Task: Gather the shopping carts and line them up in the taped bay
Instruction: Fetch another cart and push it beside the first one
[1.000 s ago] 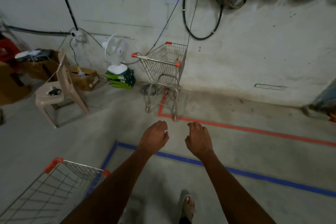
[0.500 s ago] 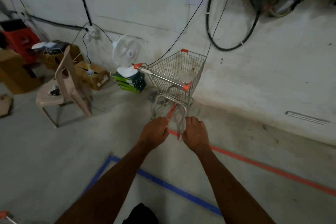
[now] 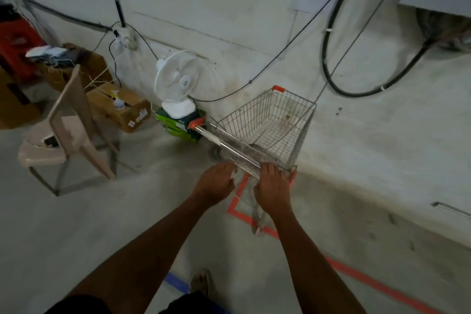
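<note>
wire cart (image 3: 270,125), upright, on red tape (image 3: 239,208)

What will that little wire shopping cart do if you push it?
The small silver wire shopping cart with orange corner caps will probably roll easily, since it seems to stand on wheels. Its open mesh basket looks empty, so it is likely light. Being narrow, it might tip if shoved sideways.

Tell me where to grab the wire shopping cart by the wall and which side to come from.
Grip the shopping cart by its metal handle bar, from the near side, away from the wall. The bar spans the basket's near edge between orange end caps, clear of the mesh. The left hand and right hand are already there.
</note>
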{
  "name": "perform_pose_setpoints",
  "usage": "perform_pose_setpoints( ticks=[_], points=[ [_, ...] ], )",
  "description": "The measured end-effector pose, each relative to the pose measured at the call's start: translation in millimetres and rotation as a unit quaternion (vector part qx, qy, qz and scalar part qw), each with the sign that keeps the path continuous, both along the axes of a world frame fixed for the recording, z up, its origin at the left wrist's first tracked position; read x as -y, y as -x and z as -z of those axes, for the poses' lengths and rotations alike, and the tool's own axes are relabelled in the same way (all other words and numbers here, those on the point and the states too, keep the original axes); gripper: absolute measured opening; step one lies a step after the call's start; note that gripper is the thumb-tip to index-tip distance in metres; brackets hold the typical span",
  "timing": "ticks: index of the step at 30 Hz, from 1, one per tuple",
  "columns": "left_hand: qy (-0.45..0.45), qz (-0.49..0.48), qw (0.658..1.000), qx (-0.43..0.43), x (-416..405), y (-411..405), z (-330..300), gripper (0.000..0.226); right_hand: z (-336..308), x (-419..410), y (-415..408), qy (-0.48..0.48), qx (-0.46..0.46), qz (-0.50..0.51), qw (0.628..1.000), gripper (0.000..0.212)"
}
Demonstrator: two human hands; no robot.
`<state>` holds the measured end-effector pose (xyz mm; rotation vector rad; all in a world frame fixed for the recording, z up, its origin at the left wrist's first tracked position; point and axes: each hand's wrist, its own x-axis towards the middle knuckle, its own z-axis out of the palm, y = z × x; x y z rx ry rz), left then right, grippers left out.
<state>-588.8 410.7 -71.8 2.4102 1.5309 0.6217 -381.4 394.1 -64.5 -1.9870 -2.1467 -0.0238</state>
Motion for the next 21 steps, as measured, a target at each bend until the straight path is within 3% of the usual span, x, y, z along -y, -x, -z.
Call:
perform_pose_setpoints(
  ticks=[5,7,9,11,14,21],
  points=[
    [0.018,0.045,0.998,-0.047,-110.9,15.1,3.5,0.063,34.4,-78.5,15.4,0.115,-0.003,0.033,0.993,0.063],
    [0.035,0.071,0.993,-0.091,-139.7,17.0,17.0,0.061,40.1,-93.2,13.5,0.146,-0.018,0.039,0.988,0.062],
    [0.037,0.087,0.987,-0.129,-156.6,14.8,27.8,0.05,43.1,-104.0,6.9,0.165,-0.014,0.027,0.986,0.046],
    [0.033,0.086,0.985,-0.146,-164.8,8.2,31.3,0.039,47.2,-112.1,-1.3,0.163,-0.002,0.008,0.987,0.036],
    [0.044,0.076,0.982,-0.166,-173.5,-2.9,30.3,0.026,49.0,-116.6,-5.2,0.156,0.012,-0.007,0.988,0.039],
    [0.073,0.031,0.958,-0.276,-163.4,-19.8,27.1,0.025,52.3,-104.4,-13.8,0.142,-0.021,-0.029,0.989,0.053]
  ],
)
